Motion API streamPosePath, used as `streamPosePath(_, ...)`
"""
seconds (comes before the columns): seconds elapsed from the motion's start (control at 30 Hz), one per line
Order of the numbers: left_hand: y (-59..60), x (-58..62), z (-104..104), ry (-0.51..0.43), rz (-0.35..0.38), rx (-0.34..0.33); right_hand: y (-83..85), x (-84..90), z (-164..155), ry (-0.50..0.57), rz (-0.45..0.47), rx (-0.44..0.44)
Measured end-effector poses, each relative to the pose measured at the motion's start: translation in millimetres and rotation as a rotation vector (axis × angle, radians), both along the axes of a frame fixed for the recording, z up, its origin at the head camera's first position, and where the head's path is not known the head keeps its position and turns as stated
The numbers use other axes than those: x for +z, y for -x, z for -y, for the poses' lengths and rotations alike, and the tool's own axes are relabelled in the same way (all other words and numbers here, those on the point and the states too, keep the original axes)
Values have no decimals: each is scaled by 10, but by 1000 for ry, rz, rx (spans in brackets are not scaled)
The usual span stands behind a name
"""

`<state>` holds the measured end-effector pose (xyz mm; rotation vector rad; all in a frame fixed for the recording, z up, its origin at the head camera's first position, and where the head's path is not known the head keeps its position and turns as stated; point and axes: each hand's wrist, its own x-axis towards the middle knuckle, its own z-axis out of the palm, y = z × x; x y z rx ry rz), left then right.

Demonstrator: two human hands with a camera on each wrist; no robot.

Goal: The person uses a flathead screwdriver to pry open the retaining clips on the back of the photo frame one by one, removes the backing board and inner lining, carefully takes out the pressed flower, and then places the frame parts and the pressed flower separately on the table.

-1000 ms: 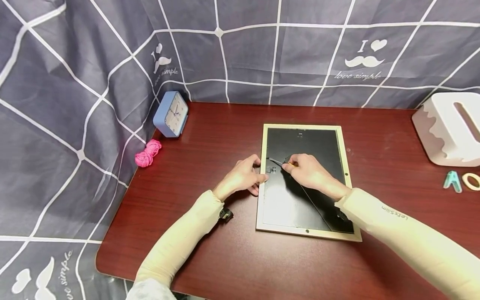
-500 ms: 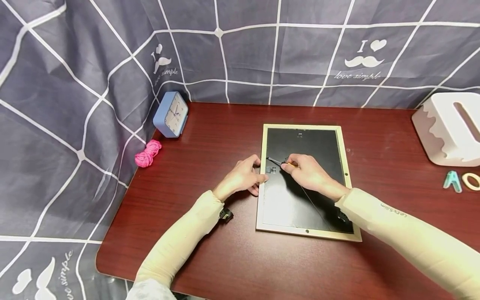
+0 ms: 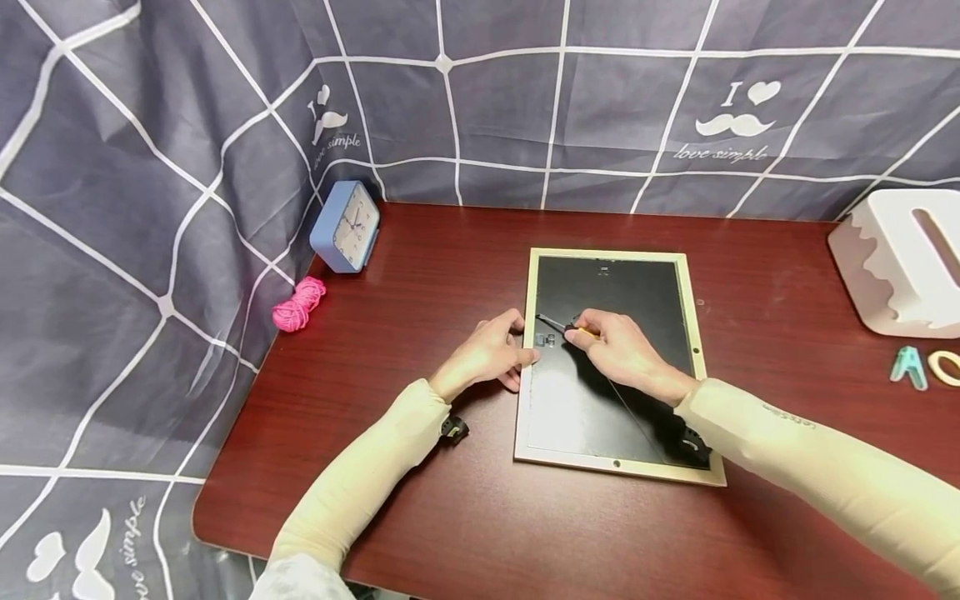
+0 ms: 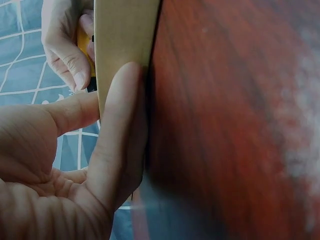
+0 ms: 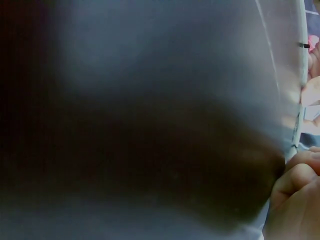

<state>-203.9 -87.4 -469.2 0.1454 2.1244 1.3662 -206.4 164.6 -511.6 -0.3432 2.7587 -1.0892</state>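
Hardly anything has moved since a second ago: both hands sit where they were on the frame, and only the view has drifted a little. The picture frame (image 3: 615,363) lies face down near the middle of the dark red, wood-grained table (image 3: 420,500), a flat rectangle with a pale, matte cream border around a smooth black backing board that catches a soft sheen. The left hand (image 3: 486,355) rests at the frame's left edge, its thumb laid straight along the pale border (image 4: 122,45) and its fingers loosely bent against the side, pressing rather than clasping. The right hand (image 3: 618,346) lies on the backing board and pinches a slim tool (image 3: 564,327) with a yellow handle and a thin dark shaft, whose tip points at a small metal clip near the left border. The right wrist view is too blurred to add more. At the back left stand a blue square clock (image 3: 347,227) and a pink coil of cord (image 3: 298,304); a white moulded box (image 3: 896,258) sits at the far right, against the grey grid-printed cloth (image 3: 150,167).
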Motion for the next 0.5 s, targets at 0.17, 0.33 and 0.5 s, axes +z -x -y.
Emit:
streamPosePath(0.17, 7, 0, 1, -1, -9, -12, 57, -141, -40, -21, -6, -4)
streamPosePath(0.33, 11, 5, 30, 0, -9, -18, 14, -90, -4, 22, -31, 20)
streamPosePath(0.5, 6, 10, 67, 5, 0, -14, -46, 42, 104, 22, -35, 0)
